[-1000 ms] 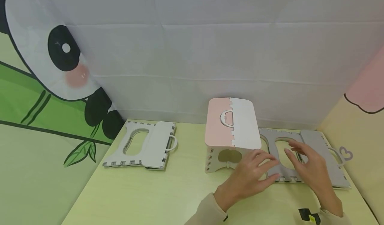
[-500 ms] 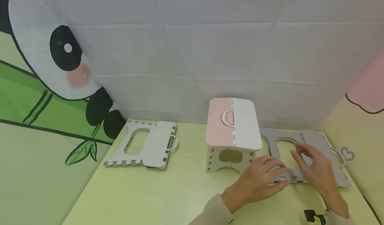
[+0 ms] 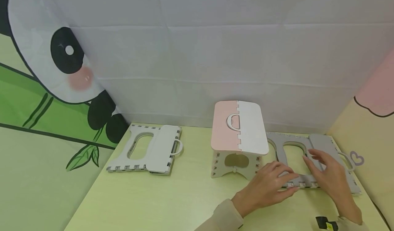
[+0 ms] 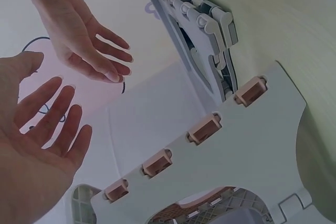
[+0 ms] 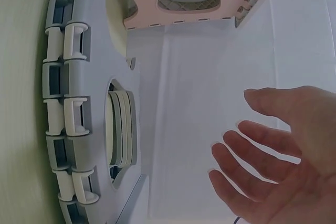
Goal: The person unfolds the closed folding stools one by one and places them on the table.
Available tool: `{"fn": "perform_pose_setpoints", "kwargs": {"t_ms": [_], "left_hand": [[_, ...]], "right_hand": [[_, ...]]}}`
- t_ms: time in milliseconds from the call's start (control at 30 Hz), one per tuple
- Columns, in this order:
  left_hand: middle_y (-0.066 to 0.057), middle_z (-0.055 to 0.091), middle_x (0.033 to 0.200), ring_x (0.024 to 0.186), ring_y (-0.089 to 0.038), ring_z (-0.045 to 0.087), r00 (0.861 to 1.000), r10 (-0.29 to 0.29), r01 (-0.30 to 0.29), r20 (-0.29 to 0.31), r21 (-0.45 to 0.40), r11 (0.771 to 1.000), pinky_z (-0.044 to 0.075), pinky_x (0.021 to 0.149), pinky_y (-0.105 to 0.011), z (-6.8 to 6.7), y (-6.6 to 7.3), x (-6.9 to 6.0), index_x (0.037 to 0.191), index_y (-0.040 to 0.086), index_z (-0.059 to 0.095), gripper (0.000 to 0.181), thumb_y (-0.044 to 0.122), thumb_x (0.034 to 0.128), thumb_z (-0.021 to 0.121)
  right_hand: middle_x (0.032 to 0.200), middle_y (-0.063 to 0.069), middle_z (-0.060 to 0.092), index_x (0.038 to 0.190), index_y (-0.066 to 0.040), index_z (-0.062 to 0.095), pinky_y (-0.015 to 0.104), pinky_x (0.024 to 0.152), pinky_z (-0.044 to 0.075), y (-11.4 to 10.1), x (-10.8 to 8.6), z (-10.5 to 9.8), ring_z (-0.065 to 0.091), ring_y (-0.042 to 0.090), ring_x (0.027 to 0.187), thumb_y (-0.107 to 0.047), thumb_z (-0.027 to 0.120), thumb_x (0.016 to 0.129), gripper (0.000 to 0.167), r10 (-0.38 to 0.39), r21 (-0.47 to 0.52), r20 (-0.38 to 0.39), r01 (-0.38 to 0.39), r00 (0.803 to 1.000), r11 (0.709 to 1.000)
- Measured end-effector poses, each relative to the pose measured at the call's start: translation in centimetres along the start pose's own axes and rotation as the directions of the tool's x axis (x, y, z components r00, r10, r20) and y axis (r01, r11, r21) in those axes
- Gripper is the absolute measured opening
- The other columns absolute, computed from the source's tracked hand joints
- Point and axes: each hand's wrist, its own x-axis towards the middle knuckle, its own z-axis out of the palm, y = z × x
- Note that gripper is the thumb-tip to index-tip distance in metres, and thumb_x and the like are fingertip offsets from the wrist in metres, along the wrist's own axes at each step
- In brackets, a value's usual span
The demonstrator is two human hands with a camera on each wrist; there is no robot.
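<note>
A grey folded stool (image 3: 323, 145) lies flat at the table's right side, its hinged edge close in the right wrist view (image 5: 100, 72). Above its front edge hovers my left hand (image 3: 267, 184), fingers spread and slightly bent, holding nothing. My right hand (image 3: 332, 172) hangs over the stool's middle with thumb and fingers apart and nothing between them. Both hands, left (image 4: 42, 150) and right (image 4: 79, 35), appear empty in the left wrist view. Just left of them stands an unfolded stool with a pink and white top (image 3: 252, 126).
A white folded stool (image 3: 161, 149) with a loop handle lies flat at the table's left. Behind the table (image 3: 138, 203) hangs a pale cloth (image 3: 197, 53), with a panda print at the left. A side wall (image 3: 369, 142) rises close beyond the grey stool.
Both hands have moved rightward over the grey stool, the left one away from the pink and white stool. The stools have not moved.
</note>
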Motion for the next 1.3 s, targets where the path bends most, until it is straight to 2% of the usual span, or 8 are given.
{"fn": "perform_pose_setpoints", "kwargs": {"t_ms": [500, 567, 633, 733, 800, 867, 967, 1300], "left_hand": [[0.007, 0.068, 0.117, 0.111, -0.008, 0.058, 0.999, -0.033, 0.033, 0.028, 0.022, 0.999, 0.042, 0.103, -0.014, 1.5, -0.1, 0.2, 0.123, 0.019, 0.073, 0.031, 0.040, 0.0995, 0.068], [0.007, 0.068, 0.117, 0.111, -0.008, 0.058, 0.999, -0.036, 0.036, 0.025, 0.028, 0.999, 0.042, 0.103, -0.014, 1.7, -0.1, 0.2, 0.122, 0.019, 0.074, 0.031, 0.040, 0.0991, 0.068], [0.007, 0.068, 0.117, 0.111, -0.008, 0.058, 0.999, -0.037, 0.037, 0.027, 0.031, 0.999, 0.043, 0.102, -0.014, 1.9, -0.1, 0.2, 0.122, 0.019, 0.074, 0.031, 0.040, 0.0988, 0.069], [0.005, 0.068, 0.118, 0.111, -0.010, 0.058, 0.997, -0.047, 0.047, 0.058, 0.002, 0.999, 0.044, 0.101, -0.015, 2.2, -0.1, 0.3, 0.123, 0.018, 0.072, 0.032, 0.040, 0.0989, 0.069], [0.003, 0.068, 0.119, 0.112, -0.011, 0.059, 0.995, -0.054, 0.056, 0.082, -0.023, 0.998, 0.045, 0.100, -0.016, 2.4, -0.1, 0.4, 0.124, 0.017, 0.071, 0.033, 0.039, 0.0985, 0.070], [0.003, 0.068, 0.120, 0.112, -0.011, 0.059, 0.992, -0.063, 0.067, 0.105, -0.042, 0.997, 0.045, 0.100, -0.017, 2.6, 0.0, 0.4, 0.124, 0.017, 0.071, 0.034, 0.039, 0.0982, 0.071], [0.004, 0.068, 0.120, 0.114, -0.011, 0.059, 0.990, -0.068, 0.072, 0.123, -0.023, 0.997, 0.045, 0.102, -0.017, 3.0, 0.0, 0.5, 0.125, 0.018, 0.070, 0.034, 0.040, 0.0991, 0.069], [0.006, 0.067, 0.119, 0.114, -0.009, 0.059, 0.987, -0.056, 0.051, 0.150, 0.041, 0.998, 0.041, 0.107, -0.019, 3.9, 0.0, 0.8, 0.125, 0.020, 0.070, 0.035, 0.044, 0.1003, 0.066]], "right_hand": [[0.112, 0.030, 0.070, 0.118, 0.006, 0.069, 0.001, 0.072, 0.035, 2.1, -0.1, -0.9, 0.034, -0.030, 0.096, -0.009, 0.078, 0.090, 0.032, 0.052, -0.053, 0.029, -0.050, 0.998, 0.997], [0.114, 0.030, 0.069, 0.119, 0.006, 0.068, 0.001, 0.073, 0.035, 2.3, -0.1, -1.1, 0.035, -0.029, 0.094, -0.010, 0.078, 0.091, 0.033, 0.077, -0.064, 0.041, -0.074, 0.996, 0.995], [0.115, 0.030, 0.068, 0.120, 0.006, 0.068, 0.002, 0.072, 0.036, 2.5, -0.2, -1.3, 0.048, -0.020, 0.092, -0.012, 0.077, 0.092, 0.034, 0.103, -0.081, 0.057, -0.098, 0.993, 0.992], [0.116, 0.030, 0.068, 0.120, 0.005, 0.067, 0.003, 0.070, 0.037, 2.8, -0.3, -1.5, 0.050, -0.016, 0.090, -0.014, 0.076, 0.093, 0.034, 0.132, -0.102, 0.072, -0.124, 0.989, 0.987], [0.115, 0.031, 0.068, 0.120, 0.006, 0.067, 0.004, 0.068, 0.036, 3.0, -0.4, -1.7, 0.048, -0.018, 0.088, -0.014, 0.076, 0.094, 0.034, 0.141, -0.109, 0.074, -0.132, 0.987, 0.985], [0.115, 0.032, 0.068, 0.119, 0.007, 0.067, 0.002, 0.069, 0.036, 3.3, -0.4, -1.7, 0.035, -0.028, 0.090, -0.014, 0.076, 0.093, 0.034, 0.145, -0.100, 0.067, -0.138, 0.987, 0.985], [0.115, 0.033, 0.067, 0.119, 0.008, 0.067, -0.001, 0.070, 0.034, 3.6, -0.5, -1.7, 0.031, -0.032, 0.090, -0.013, 0.075, 0.094, 0.033, 0.156, -0.093, 0.056, -0.150, 0.986, 0.984], [0.118, 0.034, 0.065, 0.119, 0.008, 0.065, 0.005, 0.066, 0.037, 4.5, -0.8, -2.4, 0.030, -0.032, 0.086, -0.015, 0.072, 0.097, 0.034, 0.231, -0.122, 0.067, -0.222, 0.971, 0.967]]}}
